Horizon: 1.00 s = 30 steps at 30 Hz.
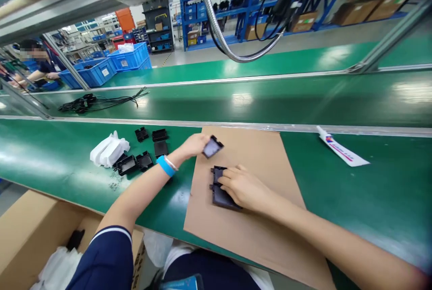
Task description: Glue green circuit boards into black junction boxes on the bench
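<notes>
My left hand (195, 145) grips a small black plastic housing (212, 147) by its edge, raised over the upper left of a brown cardboard sheet (263, 155). Lower on that sheet, more black plastic housings (224, 197) sit side by side, with tabs along their left edge. My right hand (245, 186) rests over these, fingers bent down onto them; the fingertips are partly hidden, so I cannot make out any grip. Several loose black housings (145, 160) lie on the green bench left of my left forearm, beside crumpled white wrapping (110, 149).
A white tube (342, 148) lies on the bench at right. Black cables (101, 102) are on the green strip beyond the rail. An open cardboard box (37, 227) stands at lower left. Blue bins (130, 57) and another person (42, 62) are at far left. A metal hose (216, 24) hangs overhead.
</notes>
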Each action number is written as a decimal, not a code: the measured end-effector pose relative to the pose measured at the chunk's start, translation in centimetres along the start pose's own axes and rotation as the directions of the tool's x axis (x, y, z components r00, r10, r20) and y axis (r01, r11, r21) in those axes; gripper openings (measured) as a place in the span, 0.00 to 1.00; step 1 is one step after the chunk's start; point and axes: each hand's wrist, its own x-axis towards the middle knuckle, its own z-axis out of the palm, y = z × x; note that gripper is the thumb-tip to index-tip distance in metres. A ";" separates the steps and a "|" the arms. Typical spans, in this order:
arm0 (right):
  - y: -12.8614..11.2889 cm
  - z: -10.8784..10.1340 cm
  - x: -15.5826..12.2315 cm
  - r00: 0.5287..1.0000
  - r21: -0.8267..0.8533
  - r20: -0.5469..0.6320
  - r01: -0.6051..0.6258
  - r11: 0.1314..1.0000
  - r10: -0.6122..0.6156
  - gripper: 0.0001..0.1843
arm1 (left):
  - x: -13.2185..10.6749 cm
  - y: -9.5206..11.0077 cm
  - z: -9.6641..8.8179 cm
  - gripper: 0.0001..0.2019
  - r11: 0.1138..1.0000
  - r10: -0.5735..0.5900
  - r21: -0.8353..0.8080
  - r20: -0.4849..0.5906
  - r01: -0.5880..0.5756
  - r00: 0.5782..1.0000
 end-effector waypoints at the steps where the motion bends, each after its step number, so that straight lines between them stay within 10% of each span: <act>1: 0.7 0.0 -1.0 1.000 0.004 -0.017 -0.014 1.000 0.014 0.14 | 0.6 0.2 2.1 0.15 0.997 0.032 0.071 0.065 -0.036 0.997; 5: 2.6 1.0 -5.1 0.991 0.029 -0.134 -0.013 0.999 0.017 0.15 | 0.8 0.9 9.2 0.14 0.919 0.127 0.335 0.252 -0.210 0.959; 8: 3.1 1.0 -6.5 0.982 0.044 -0.189 0.014 0.999 -0.005 0.12 | -1.2 1.1 10.1 0.11 0.832 0.193 0.473 0.242 -0.289 0.951; 12: 2.9 -2.0 -2.4 0.972 0.061 -0.224 0.088 0.994 -0.072 0.14 | -6.3 1.0 4.7 0.12 0.726 0.256 0.622 0.152 -0.294 0.955; 16: 0.9 -4.6 9.7 0.978 0.021 -0.095 0.188 0.982 -0.185 0.18 | -12.5 -0.9 -2.1 0.18 0.624 0.225 0.780 -0.116 -0.052 0.967; 20: -1.8 -3.8 22.4 0.972 0.042 -0.069 0.230 0.972 -0.226 0.14 | -15.9 -4.2 -4.7 0.27 0.458 0.154 0.842 -0.389 0.283 0.908; 24: -1.8 -1.6 27.2 0.987 0.042 -0.008 0.162 0.986 -0.161 0.15 | -16.7 -6.3 -4.8 0.24 0.771 0.084 0.588 -0.475 0.244 0.876; 30: 2.8 0.0 23.8 0.993 0.042 0.065 0.101 0.994 -0.103 0.14 | -15.9 -6.3 -6.8 0.21 0.989 -0.049 0.107 -0.395 0.099 0.917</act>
